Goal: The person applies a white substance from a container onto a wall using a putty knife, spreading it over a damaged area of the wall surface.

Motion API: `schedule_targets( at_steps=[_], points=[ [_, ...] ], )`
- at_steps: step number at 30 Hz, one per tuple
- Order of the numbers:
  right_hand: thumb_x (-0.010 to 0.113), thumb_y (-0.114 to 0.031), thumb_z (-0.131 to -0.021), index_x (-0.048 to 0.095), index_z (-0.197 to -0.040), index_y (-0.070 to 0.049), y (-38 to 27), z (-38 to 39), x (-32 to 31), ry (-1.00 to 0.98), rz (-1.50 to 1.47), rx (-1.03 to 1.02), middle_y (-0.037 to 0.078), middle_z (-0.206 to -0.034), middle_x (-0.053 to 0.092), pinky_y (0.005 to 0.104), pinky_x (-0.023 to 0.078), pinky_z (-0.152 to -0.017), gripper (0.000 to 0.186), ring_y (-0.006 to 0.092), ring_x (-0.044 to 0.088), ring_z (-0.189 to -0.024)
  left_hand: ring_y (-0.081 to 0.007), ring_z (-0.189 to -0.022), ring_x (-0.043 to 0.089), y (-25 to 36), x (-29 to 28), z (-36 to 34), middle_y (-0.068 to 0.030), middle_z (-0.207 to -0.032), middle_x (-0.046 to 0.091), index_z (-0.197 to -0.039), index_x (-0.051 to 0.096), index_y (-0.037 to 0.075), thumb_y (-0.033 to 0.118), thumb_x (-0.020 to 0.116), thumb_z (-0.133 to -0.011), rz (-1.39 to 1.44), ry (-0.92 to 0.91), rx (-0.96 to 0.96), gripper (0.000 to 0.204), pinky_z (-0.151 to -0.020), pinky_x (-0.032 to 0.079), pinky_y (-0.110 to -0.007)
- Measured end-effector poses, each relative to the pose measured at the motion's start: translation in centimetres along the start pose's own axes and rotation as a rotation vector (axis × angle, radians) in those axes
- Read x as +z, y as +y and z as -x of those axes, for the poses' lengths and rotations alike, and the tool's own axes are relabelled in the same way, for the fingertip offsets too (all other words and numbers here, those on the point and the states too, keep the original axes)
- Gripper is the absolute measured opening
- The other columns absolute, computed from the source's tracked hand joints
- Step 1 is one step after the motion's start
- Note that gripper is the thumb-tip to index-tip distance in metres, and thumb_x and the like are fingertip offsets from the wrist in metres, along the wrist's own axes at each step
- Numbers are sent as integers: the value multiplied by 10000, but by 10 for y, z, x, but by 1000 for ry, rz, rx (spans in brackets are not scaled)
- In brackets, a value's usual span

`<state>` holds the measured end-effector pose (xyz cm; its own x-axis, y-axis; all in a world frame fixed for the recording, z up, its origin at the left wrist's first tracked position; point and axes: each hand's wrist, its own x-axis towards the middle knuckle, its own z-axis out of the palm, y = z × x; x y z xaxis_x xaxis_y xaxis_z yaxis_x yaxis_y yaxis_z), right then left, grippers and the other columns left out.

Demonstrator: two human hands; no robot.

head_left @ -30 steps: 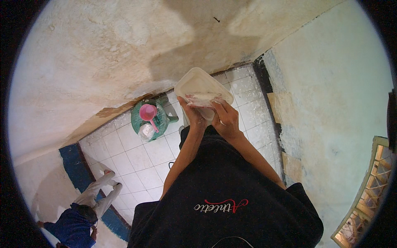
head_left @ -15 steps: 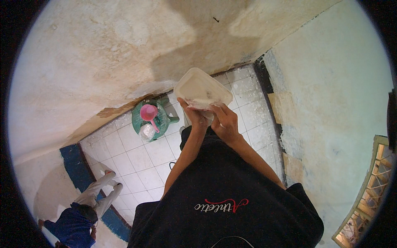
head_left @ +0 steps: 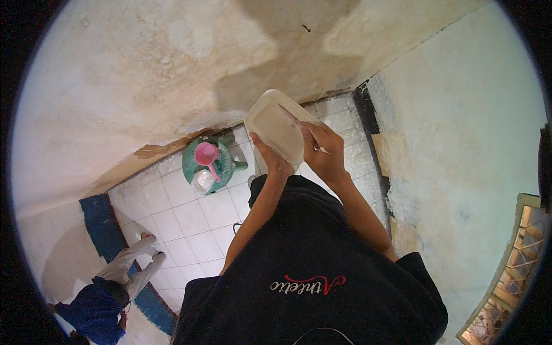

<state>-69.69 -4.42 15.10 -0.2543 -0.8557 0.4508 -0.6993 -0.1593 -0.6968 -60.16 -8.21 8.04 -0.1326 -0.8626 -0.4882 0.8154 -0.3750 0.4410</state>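
A pale, shallow plastic tub (head_left: 259,119) with rounded corners is held up in front of me, cream-coloured residue on its inside. My left hand (head_left: 270,155) grips the tub's near left edge, thumb over the rim and the other fingers hidden beneath. In my right hand (head_left: 326,150) is a thin, flat scraper (head_left: 291,117), seen nearly edge-on, with whitish paste on it. Its far end reaches over the inside of the tub. My right fingers are closed around it near the tub's right side.
On the tiled floor (head_left: 181,215), a green stool (head_left: 234,165) bears a pink dipper (head_left: 206,154) and a clear plastic bag of white material (head_left: 202,181). Stained walls (head_left: 149,92) meet at a corner ahead. Another person (head_left: 95,310) is at lower left; a grilled window (head_left: 506,276) is at right.
My right hand has moved slightly right and up, turning the scraper from across the tub's near edge to a slanted, edge-on position over it. My left hand keeps its grip.
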Motion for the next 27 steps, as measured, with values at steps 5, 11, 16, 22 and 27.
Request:
schedule_targets(
  at_steps=[5,11,16,22,27],
  points=[
    [618,19,-778,648,-1024,18,-4,19,11,-200,137,-89,198,-881,641,399,521,-608,248,360,643,-723,-298,-1230,480,-6,-11,-11,-120,-1374,456,-1436,318,120,712,268,-914,-45,-63,18,791,-1027,410,-408],
    [623,19,-796,659,-975,24,-2,10,17,-91,-7,-67,190,-834,651,365,514,-600,182,330,656,-700,-303,-1222,484,-8,-24,-25,-121,-1348,473,-1429,332,123,696,305,-916,36,-113,-12,770,-1029,416,-420],
    [594,18,-815,643,-924,37,9,-11,11,-43,10,-33,177,-759,633,308,475,-563,121,239,602,-602,-306,-1218,489,1,-14,-22,-123,-1350,467,-1424,336,130,689,324,-915,2,-115,-26,757,-1022,432,-426],
    [600,3,-825,616,-855,43,17,1,21,-97,-88,144,124,-647,568,281,419,-519,52,103,471,-565,-296,-1194,532,-6,-25,-35,-151,-1330,497,-1416,338,68,625,222,-966,53,-206,-103,725,-1004,460,-422],
    [602,-9,-838,610,-843,43,28,4,24,-152,8,294,98,-633,576,278,421,-513,53,89,480,-556,-285,-1129,579,-16,-40,-46,-165,-1285,529,-1388,367,33,588,230,-984,38,-223,-174,700,-939,514,-404]
  ],
)
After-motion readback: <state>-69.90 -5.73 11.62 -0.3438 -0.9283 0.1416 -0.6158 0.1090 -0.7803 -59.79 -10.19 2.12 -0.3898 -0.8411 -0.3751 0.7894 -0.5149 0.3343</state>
